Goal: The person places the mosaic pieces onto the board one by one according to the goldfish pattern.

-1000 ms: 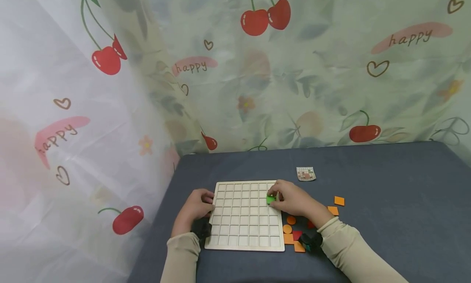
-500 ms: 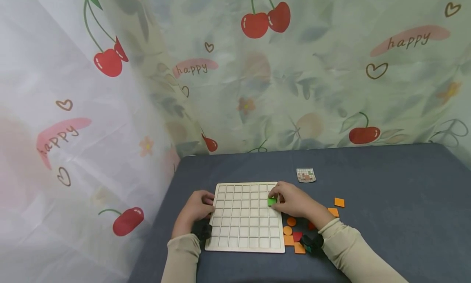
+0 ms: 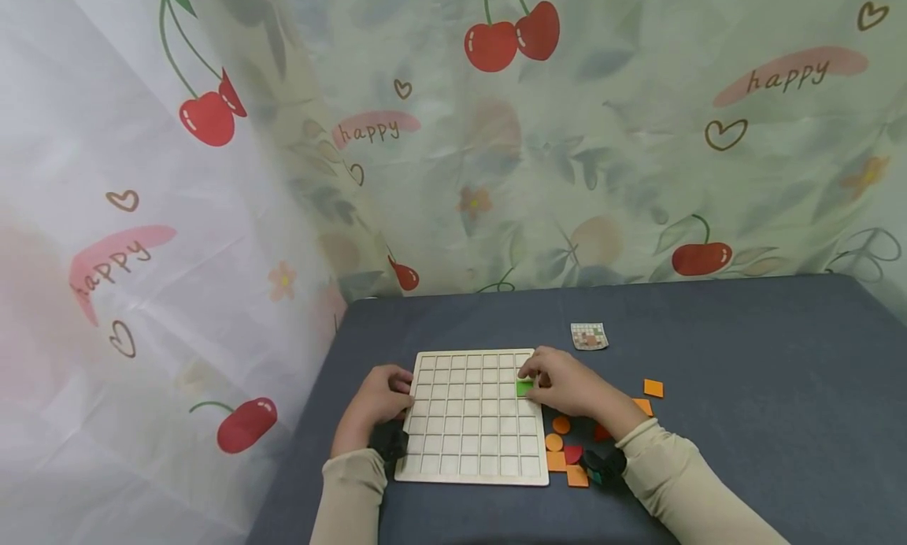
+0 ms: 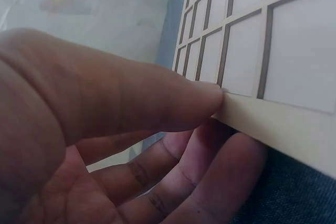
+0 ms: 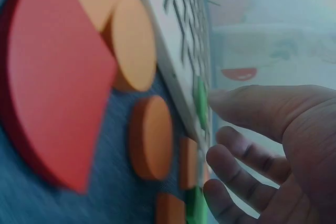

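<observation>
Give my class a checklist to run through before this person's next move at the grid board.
1. Grid board flat on the table: ok.
2. Left hand touching the board's left edge: ok.
3. Green piece within the rightmost column: ok.
4. Green piece fully seated: cannot tell; the right hand partly covers it.
5. Loose pieces all fully visible in the head view: not ok; the right arm partly hides some.
6. Placement matches the picture card: cannot tell; its print is too small.
</observation>
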A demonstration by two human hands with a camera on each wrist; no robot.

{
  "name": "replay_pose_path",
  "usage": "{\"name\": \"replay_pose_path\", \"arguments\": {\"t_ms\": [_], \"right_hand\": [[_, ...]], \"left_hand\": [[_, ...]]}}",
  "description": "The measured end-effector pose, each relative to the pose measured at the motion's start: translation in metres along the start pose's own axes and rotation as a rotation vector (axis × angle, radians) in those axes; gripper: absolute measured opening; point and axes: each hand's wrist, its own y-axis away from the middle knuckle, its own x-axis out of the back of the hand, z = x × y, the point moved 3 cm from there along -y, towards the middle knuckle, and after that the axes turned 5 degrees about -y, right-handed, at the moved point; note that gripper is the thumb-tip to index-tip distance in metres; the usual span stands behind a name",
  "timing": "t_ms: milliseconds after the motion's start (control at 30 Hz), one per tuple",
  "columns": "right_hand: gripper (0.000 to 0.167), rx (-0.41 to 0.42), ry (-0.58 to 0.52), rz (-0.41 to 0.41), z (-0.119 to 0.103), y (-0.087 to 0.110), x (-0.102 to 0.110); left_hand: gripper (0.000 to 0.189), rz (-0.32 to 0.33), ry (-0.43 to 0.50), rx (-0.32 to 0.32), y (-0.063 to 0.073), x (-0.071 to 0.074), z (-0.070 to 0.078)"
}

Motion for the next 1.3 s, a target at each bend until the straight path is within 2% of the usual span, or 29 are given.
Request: {"name": "replay_pose_path", "arguments": {"t_ms": [167,400,500,900,1300], "right_hand": [[0.024,-0.019,-0.007,0.058,0.007,0.006,0.016],[0.024,-0.069,0.035,0.177,0.025,0.02,0.042],[0.026,-0.094,0.053,0.202,0.033,0.024,0.048],[0.029,-0.132,0.058,0.176,0.039,0.027,0.037],[0.028,-0.13,0.088,0.165,0.042,0.023,0.03]], "left_hand": [[0.036,-0.001,0.0,-0.006,-0.002,0.0,-0.002],[0.035,-0.001,-0.011,-0.01,-0.002,0.001,-0.002],[0.035,0.001,-0.013,-0.004,-0.002,0.002,-0.001],[0.036,-0.001,0.002,-0.004,-0.001,0.001,-0.004],[0.038,0.017,-0.005,0.004,0.0,-0.001,-0.002]]}}
